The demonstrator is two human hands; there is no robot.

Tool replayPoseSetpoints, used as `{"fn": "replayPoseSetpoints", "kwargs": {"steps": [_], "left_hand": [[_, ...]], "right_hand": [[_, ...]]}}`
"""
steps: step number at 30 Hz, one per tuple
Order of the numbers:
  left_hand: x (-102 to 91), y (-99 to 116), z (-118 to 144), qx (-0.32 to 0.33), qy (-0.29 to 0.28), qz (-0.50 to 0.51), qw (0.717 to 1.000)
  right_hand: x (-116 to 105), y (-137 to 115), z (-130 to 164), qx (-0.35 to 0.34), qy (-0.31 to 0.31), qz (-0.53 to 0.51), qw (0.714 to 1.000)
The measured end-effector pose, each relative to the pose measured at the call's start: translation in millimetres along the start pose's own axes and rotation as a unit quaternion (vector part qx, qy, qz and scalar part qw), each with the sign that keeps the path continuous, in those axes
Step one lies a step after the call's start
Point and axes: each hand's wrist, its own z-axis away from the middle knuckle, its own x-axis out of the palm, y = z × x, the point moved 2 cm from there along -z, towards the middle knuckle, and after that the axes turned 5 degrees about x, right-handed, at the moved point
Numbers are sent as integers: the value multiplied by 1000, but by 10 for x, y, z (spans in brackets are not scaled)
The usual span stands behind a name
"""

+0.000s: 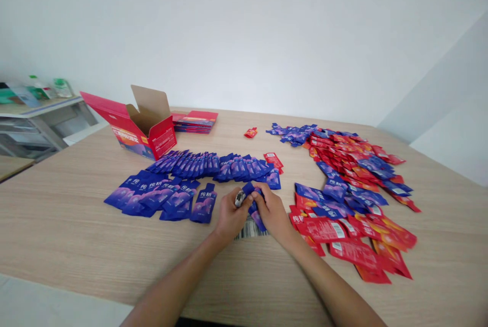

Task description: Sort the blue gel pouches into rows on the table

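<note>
My left hand (pixel 230 213) and my right hand (pixel 272 212) meet near the table's front middle, both closed on a small bunch of blue sachets (pixel 254 208) held just above the wood. A silvery underside of one sachet shows between the left fingers. Just beyond the hands runs a row of overlapping blue sachets (pixel 213 165), and a second fanned group of blue sachets (pixel 162 196) lies to the left. A mixed heap of red and blue sachets (pixel 351 195) spreads to the right of my right hand.
An open red carton (pixel 143 131) stands at the back left, with a stack of flat red cartons (pixel 195 121) behind it. One small red sachet (pixel 250 132) lies alone at the back. A shelf with bottles (pixel 38 98) is far left. The wooden table (pixel 76 245) ends close to me.
</note>
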Motion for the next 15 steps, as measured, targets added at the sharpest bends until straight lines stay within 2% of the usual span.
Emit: {"fn": "replayPoseSetpoints", "kwargs": {"steps": [3,7,15], "left_hand": [[-1,-30,19,60,14,-94,994],[10,-105,23,65,12,-136,988],[56,-177,-41,9,13,43,999]], "right_hand": [[-16,2,1,6,7,36,999],[-41,23,-4,18,27,93,995],[-69,-44,1,-14,18,173,985]]}}
